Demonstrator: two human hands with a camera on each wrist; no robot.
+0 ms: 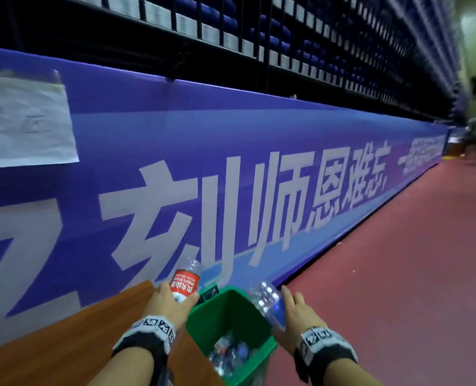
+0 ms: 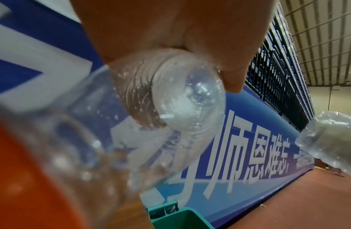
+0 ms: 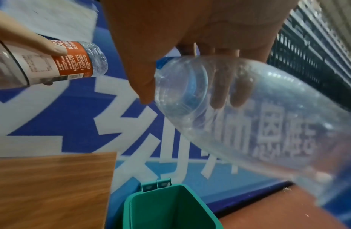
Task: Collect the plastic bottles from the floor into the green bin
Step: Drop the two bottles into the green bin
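Observation:
The green bin (image 1: 203, 320) stands on the red floor against the banner wall, with several crushed bottles (image 1: 230, 353) inside; its rim also shows in the wrist views (image 2: 187, 220) (image 3: 129, 207). My left hand (image 1: 166, 300) grips a clear bottle with a red label (image 1: 183, 282) (image 2: 170, 99) (image 3: 53, 62) just left of the bin's rim. My right hand (image 1: 296, 310) holds a clear bottle with a blue label (image 1: 269, 302) (image 3: 239, 117) (image 2: 331, 139) over the bin's right edge, tilted.
A wooden table top (image 1: 72, 341) (image 3: 49, 186) lies immediately left of the bin. The long blue-purple banner (image 1: 231, 168) runs along the wall behind, black railings (image 1: 287, 51) above it. Red floor (image 1: 398, 274) stretches to the right.

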